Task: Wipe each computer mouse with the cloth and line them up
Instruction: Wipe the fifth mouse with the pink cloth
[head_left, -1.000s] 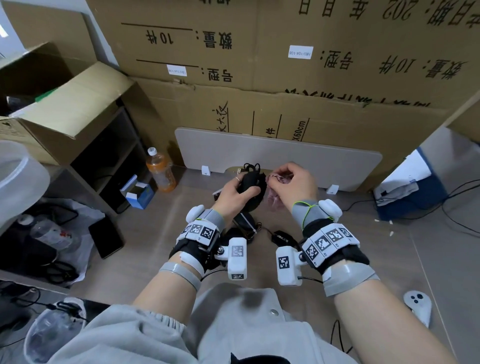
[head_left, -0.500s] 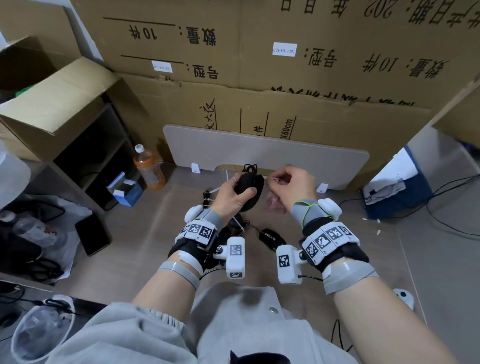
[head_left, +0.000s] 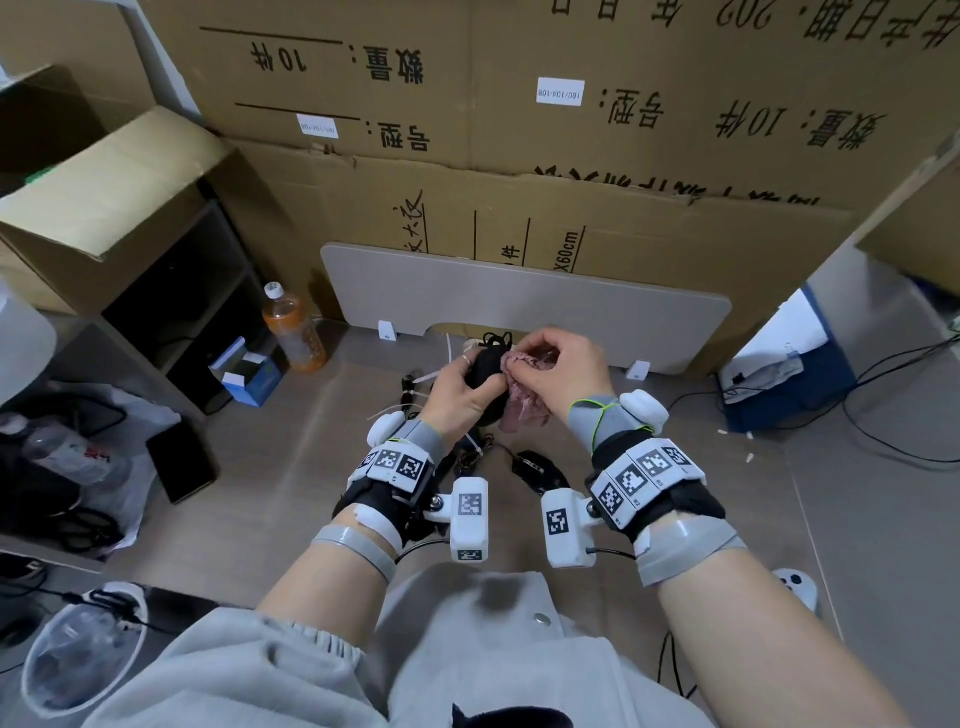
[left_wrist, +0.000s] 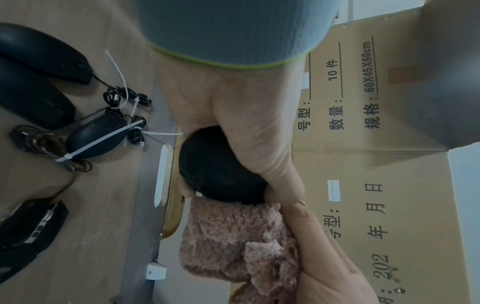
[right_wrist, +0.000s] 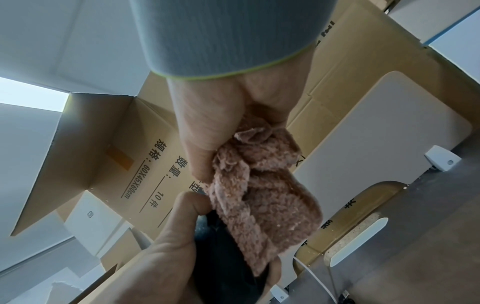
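your left hand (head_left: 457, 395) is curling its fingers (left_wrist: 283, 185) round the black mouse (left_wrist: 221, 168), holding it up off the floor. your right hand (head_left: 563, 371) is bunching the pink cloth (right_wrist: 262, 197) in a closed grip; a second ago it sat just beside the mouse, now it is pressing on it, so wiping is starting. the other mice (left_wrist: 96, 139) are lying on the floor below, not lined up.

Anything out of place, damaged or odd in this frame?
Nothing damaged or spilled. The left hand grips a black mouse while the right hand rubs the pink cloth on it. The mice on the floor lie in a jumble with cable-tied cords, not yet lined up.
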